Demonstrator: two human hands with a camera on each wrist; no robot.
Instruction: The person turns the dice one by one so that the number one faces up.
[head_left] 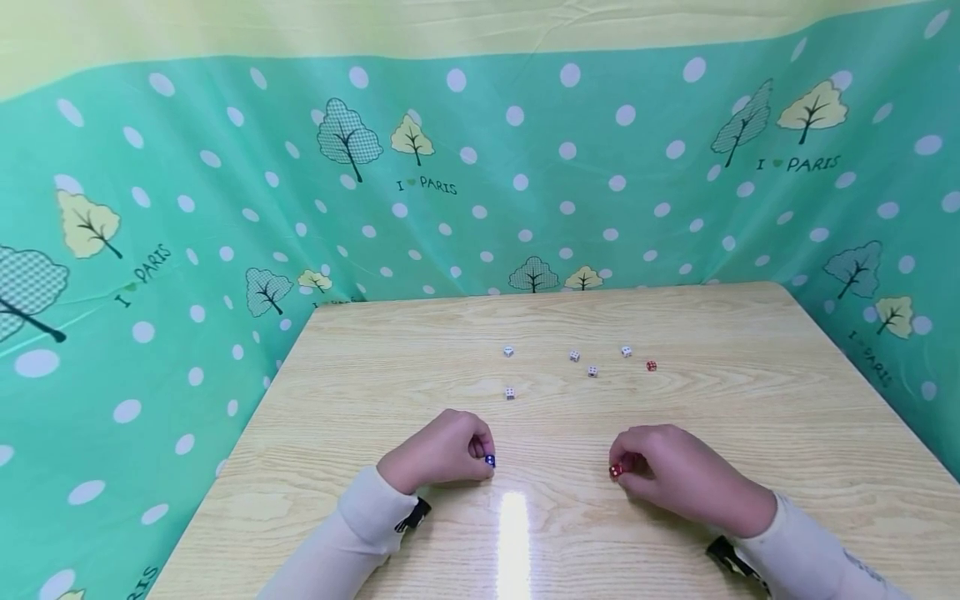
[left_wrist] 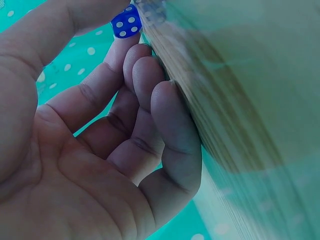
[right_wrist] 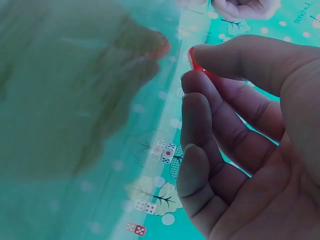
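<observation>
My left hand point(head_left: 446, 448) pinches a blue die point(head_left: 490, 460) with white dots between thumb and index finger, low over the wooden table. In the left wrist view the blue die point(left_wrist: 127, 22) shows at the thumb tip, and the other fingers curl beside the tabletop. To the right, my right hand point(head_left: 678, 473) pinches a red die point(head_left: 616, 471) with thumb and forefinger, close to the table surface. Only a sliver of that red die point(right_wrist: 194, 60) appears in the right wrist view; the thumb hides most of it.
Several white dice lie scattered farther back, among them a nearer one point(head_left: 510, 393) beyond my left hand. Another red die point(head_left: 651, 366) lies at the right end of the group. Green patterned cloth point(head_left: 480, 167) surrounds the table point(head_left: 360, 367) at the back and sides.
</observation>
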